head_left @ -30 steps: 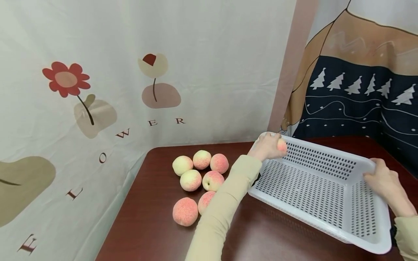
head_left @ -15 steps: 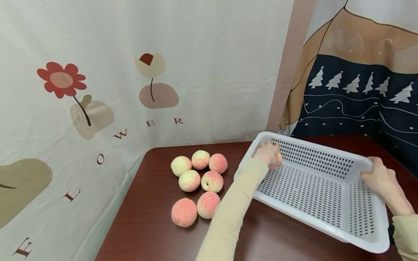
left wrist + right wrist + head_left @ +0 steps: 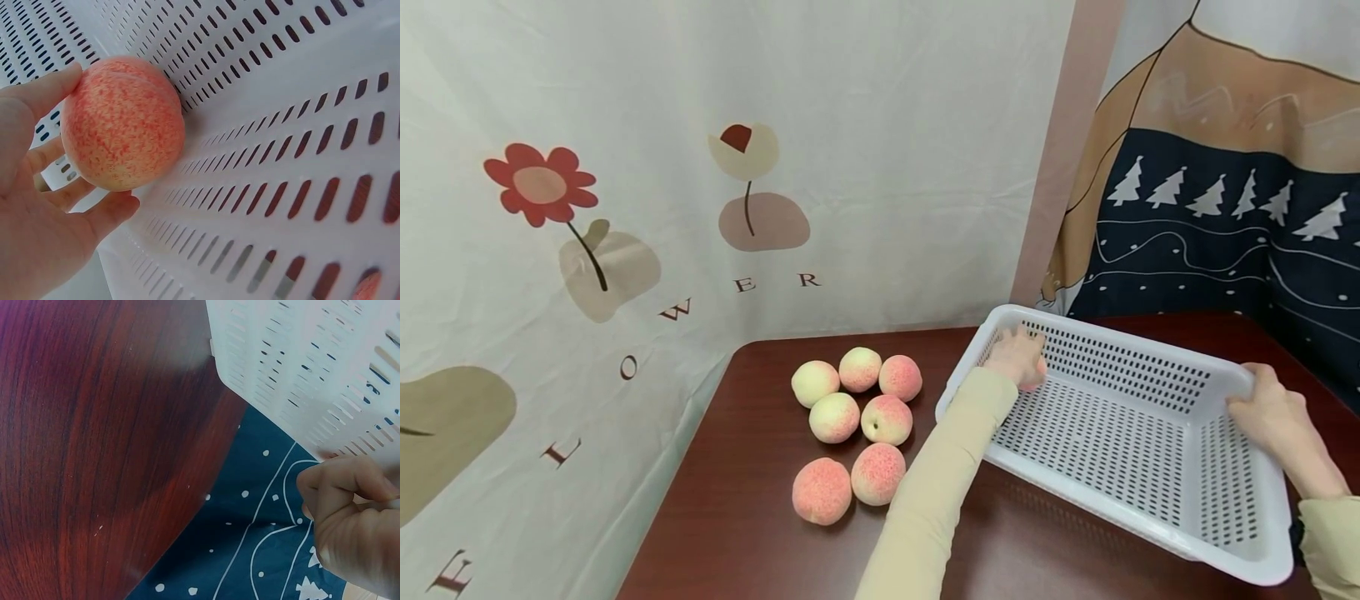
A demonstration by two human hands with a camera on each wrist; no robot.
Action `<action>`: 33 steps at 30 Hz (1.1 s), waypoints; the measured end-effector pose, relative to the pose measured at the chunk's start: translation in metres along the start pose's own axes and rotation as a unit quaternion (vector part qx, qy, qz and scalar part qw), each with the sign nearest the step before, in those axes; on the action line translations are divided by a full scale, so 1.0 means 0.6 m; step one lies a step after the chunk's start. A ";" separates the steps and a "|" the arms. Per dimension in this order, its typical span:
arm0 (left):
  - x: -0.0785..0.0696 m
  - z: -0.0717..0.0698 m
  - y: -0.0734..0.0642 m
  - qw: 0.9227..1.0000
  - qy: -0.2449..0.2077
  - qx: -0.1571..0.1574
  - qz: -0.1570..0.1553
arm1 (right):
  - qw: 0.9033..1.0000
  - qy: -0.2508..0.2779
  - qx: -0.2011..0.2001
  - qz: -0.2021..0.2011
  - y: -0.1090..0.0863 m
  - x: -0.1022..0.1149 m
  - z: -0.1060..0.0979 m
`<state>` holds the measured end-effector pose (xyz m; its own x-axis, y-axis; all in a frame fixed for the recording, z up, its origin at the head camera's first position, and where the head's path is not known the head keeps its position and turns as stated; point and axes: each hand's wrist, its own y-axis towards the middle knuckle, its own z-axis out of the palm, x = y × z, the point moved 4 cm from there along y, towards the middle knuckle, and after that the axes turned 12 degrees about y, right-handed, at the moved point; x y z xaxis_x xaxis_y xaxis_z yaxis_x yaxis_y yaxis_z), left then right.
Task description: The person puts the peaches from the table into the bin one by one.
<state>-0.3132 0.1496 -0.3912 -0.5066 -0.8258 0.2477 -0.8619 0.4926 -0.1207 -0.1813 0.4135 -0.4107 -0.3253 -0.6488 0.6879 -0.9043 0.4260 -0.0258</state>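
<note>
A white perforated plastic basket (image 3: 1105, 433) is tilted over the right part of the table. My left hand (image 3: 1015, 357) reaches into its far left corner and holds a pink-and-yellow peach (image 3: 122, 122). In the left wrist view the thumb lies on one side of the peach and the fingertips on the other, close to the slotted wall. My right hand (image 3: 1273, 412) grips the basket's right rim, its fingers curled over the edge. In the right wrist view, part of the basket's outer side shows above the curled fingers.
Several more peaches (image 3: 887, 419) lie in a loose group on the dark red wooden table (image 3: 722, 517), left of the basket. A white curtain (image 3: 887, 167) with printed flowers hangs behind. To the right hangs a dark blue cloth (image 3: 1195, 242) with white trees.
My left hand has carried the peach from over the basket's far left rim down into the corner. My right hand keeps its grip on the basket's rim.
</note>
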 end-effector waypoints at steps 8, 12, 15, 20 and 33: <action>-0.002 0.000 -0.001 1.000 -0.013 0.007 0.007 | 1.000 0.002 -0.001 -0.003 -0.004 0.007 0.000; -0.004 0.001 0.000 1.000 -0.010 0.005 0.013 | 1.000 0.001 -0.003 0.000 -0.006 0.012 -0.003; -0.004 0.001 0.000 1.000 -0.005 0.000 0.017 | 1.000 0.000 -0.003 0.004 -0.006 0.011 -0.002; -0.001 -0.003 -0.002 1.000 -0.014 0.000 0.019 | 1.000 0.004 0.000 0.010 -0.003 0.003 0.000; 0.046 -0.048 -0.018 0.995 -0.088 0.015 0.036 | 1.000 0.002 0.002 0.014 -0.002 0.001 -0.001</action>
<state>-0.3170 0.1294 -0.3557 -0.5606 -0.8255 0.0658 -0.8224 0.5456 -0.1610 -0.1802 0.4126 -0.4098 -0.3490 -0.6344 0.6897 -0.8962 0.4411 -0.0477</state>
